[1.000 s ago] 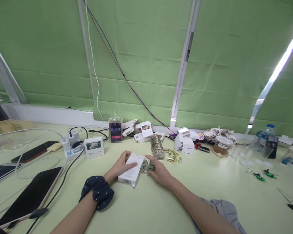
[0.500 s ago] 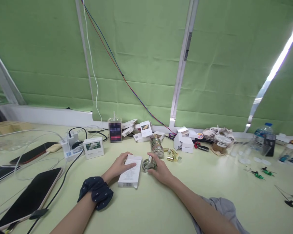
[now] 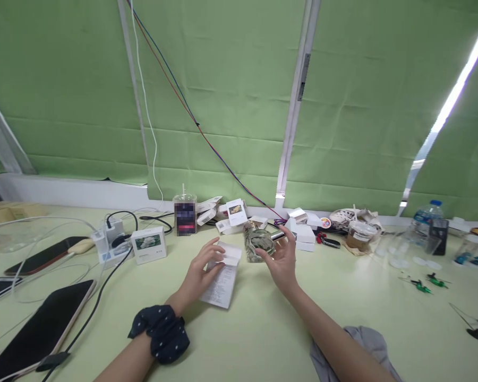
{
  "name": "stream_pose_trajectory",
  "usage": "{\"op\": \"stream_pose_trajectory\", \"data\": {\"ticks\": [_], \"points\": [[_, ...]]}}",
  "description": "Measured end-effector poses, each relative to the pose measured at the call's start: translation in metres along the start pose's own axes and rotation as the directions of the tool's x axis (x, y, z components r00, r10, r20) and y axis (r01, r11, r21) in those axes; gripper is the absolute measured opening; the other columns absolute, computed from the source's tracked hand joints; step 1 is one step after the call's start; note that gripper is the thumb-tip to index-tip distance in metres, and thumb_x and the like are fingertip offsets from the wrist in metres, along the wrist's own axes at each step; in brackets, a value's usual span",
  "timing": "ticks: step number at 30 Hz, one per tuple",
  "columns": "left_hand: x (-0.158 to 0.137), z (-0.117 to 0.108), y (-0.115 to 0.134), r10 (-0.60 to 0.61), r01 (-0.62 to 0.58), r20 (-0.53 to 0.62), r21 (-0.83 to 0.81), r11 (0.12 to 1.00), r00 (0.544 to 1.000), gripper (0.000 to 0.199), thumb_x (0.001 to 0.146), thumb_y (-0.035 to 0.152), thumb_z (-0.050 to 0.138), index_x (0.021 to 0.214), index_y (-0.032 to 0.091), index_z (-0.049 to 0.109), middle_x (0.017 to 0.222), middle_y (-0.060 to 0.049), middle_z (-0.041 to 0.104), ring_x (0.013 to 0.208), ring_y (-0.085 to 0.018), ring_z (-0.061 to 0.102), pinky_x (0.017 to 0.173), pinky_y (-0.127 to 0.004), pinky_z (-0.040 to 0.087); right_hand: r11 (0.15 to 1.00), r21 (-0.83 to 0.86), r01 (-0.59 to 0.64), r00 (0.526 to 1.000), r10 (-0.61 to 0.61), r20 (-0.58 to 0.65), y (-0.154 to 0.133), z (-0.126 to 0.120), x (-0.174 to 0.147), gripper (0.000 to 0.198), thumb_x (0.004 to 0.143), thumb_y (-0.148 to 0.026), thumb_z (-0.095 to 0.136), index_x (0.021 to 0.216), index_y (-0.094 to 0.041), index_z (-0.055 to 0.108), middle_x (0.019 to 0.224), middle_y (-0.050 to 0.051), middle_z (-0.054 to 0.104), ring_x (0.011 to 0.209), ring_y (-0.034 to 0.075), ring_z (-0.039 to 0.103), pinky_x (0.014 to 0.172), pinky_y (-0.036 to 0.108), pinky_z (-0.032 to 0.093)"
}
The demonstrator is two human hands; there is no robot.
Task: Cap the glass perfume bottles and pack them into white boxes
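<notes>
The round magnifier-like glass (image 3: 262,241) is in the right hand (image 3: 283,265), over the middle of the counter (image 3: 258,331), toward its far edge and in front of a clear jar-like cylinder (image 3: 254,258); it looks lifted, though any contact below is hard to make out. Its clear face and shiny rim suggest something rigid, fairly light, smooth enough to slip and liable to scratch or chip, so the rim or the short silvery bar at its side would seem the best hold, with fingertips off the face. The right hand is curved, thumb at the lower rim and fingers around the bar's side, pinching the glass across a fairly wide gap; the exact contact under the fingers cannot be told. Nearer the counter's left side than the glass, the left hand (image 3: 201,271) pinches the left margin of a white printed carton (image 3: 222,286), thumb laid across its upper face and fingers bent together along its far left edge. The carton should be very light and springy, easily creased, and best held by its side edges rather than the folded far end.
</notes>
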State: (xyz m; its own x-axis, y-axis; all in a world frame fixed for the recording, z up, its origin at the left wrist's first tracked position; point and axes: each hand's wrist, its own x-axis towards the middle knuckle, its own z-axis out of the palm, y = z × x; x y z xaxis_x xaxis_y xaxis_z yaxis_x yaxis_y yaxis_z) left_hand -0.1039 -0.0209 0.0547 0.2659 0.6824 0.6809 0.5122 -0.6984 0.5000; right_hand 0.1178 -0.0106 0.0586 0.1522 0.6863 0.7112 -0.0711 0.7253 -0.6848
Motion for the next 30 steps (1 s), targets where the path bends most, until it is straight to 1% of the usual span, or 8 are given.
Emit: {"op": "stream_pose_trajectory", "data": {"ticks": [6, 11, 13, 18, 22, 26, 28, 30], "points": [[-0.001, 0.01, 0.015, 0.21, -0.209, -0.016, 0.045, 0.977, 0.978, 0.01, 0.085, 0.016, 0.052, 0.082, 0.022, 0.06, 0.117, -0.009, 0.057, 0.128, -0.028, 0.039, 0.097, -0.045, 0.045, 0.988, -0.045, 0.147, 0.989, -0.147, 0.018, -0.01, 0.011, -0.012, 0.066, 0.077, -0.029, 0.071, 0.129, -0.029, 0.03, 0.117, 0.01, 0.052, 0.099, 0.022, 0.062, 0.081, 0.039, 0.057], [-0.006, 0.018, 0.025, 0.284, -0.282, -0.021, 0.082, 0.956, 0.959, 0.014, 0.084, 0.014, 0.051, 0.084, 0.022, 0.062, 0.124, -0.009, 0.047, 0.127, -0.028, 0.036, 0.09, -0.039, 0.05, 0.931, -0.149, 0.333, 0.942, -0.32, 0.101, -0.007, 0.014, -0.022, 0.054, 0.079, -0.026, 0.069, 0.124, -0.03, 0.038, 0.111, 0.007, 0.056, 0.1, 0.021, 0.061, 0.079, 0.037, 0.057], [-0.007, 0.02, 0.027, 0.296, -0.29, -0.052, 0.099, 0.952, 0.954, 0.012, 0.083, 0.014, 0.052, 0.081, 0.021, 0.061, 0.122, -0.009, 0.047, 0.123, -0.028, 0.039, 0.091, -0.041, 0.048, 0.921, -0.2, 0.335, 0.939, -0.311, 0.145, -0.005, 0.014, -0.023, 0.048, 0.08, -0.027, 0.067, 0.121, -0.028, 0.042, 0.109, 0.007, 0.058, 0.101, 0.022, 0.061, 0.083, 0.039, 0.055], [-0.008, 0.022, 0.028, 0.259, -0.249, -0.103, 0.102, 0.963, 0.96, 0.009, 0.084, 0.016, 0.052, 0.08, 0.021, 0.058, 0.118, -0.009, 0.049, 0.119, -0.027, 0.043, 0.095, -0.044, 0.044, 0.939, -0.274, 0.208, 0.965, -0.15, 0.217, -0.006, 0.011, -0.022, 0.044, 0.079, -0.032, 0.069, 0.118, -0.026, 0.05, 0.108, 0.007, 0.061, 0.096, 0.022, 0.061, 0.083, 0.037, 0.051], [-0.01, 0.023, 0.019, 0.226, -0.223, -0.062, 0.043, 0.974, 0.972, 0.009, 0.085, 0.016, 0.054, 0.09, 0.023, 0.052, 0.115, -0.007, 0.046, 0.108, -0.023, 0.052, 0.083, -0.035, 0.05, 0.943, -0.285, 0.17, 0.963, -0.097, 0.251, -0.008, 0.01, -0.021, 0.048, 0.079, -0.032, 0.069, 0.122, -0.025, 0.05, 0.112, 0.007, 0.062, 0.096, 0.021, 0.06, 0.079, 0.033, 0.05], [-0.013, 0.026, 0.011, 0.271, -0.277, -0.119, -0.039, 0.96, 0.955, 0.032, 0.083, 0.017, 0.059, 0.11, 0.027, 0.045, 0.106, -0.006, 0.048, 0.094, -0.02, 0.056, 0.071, -0.03, 0.051, 0.933, -0.27, 0.238, 0.933, -0.142, 0.33, -0.011, 0.01, -0.02, 0.049, 0.079, -0.031, 0.069, 0.124, -0.027, 0.05, 0.11, 0.005, 0.063, 0.097, 0.022, 0.06, 0.081, 0.034, 0.049], [-0.014, 0.028, 0.011, 0.307, -0.315, -0.172, -0.023, 0.949, 0.936, 0.042, 0.082, 0.018, 0.06, 0.119, 0.027, 0.042, 0.102, -0.006, 0.049, 0.092, -0.021, 0.055, 0.07, -0.032, 0.051, 0.926, -0.225, 0.301, 0.902, -0.201, 0.381, -0.013, 0.011, -0.019, 0.046, 0.081, -0.029, 0.068, 0.124, -0.029, 0.05, 0.108, 0.005, 0.063, 0.097, 0.021, 0.06, 0.084, 0.035, 0.048], [-0.016, 0.032, 0.012, 0.299, -0.304, -0.198, 0.003, 0.953, 0.934, 0.044, 0.082, 0.017, 0.059, 0.122, 0.025, 0.041, 0.1, -0.007, 0.049, 0.091, -0.022, 0.054, 0.069, -0.033, 0.051, 0.925, -0.176, 0.338, 0.875, -0.239, 0.422, -0.016, 0.011, -0.017, 0.044, 0.083, -0.026, 0.065, 0.124, -0.03, 0.051, 0.108, 0.005, 0.062, 0.099, 0.021, 0.059, 0.085, 0.035, 0.048]]}}
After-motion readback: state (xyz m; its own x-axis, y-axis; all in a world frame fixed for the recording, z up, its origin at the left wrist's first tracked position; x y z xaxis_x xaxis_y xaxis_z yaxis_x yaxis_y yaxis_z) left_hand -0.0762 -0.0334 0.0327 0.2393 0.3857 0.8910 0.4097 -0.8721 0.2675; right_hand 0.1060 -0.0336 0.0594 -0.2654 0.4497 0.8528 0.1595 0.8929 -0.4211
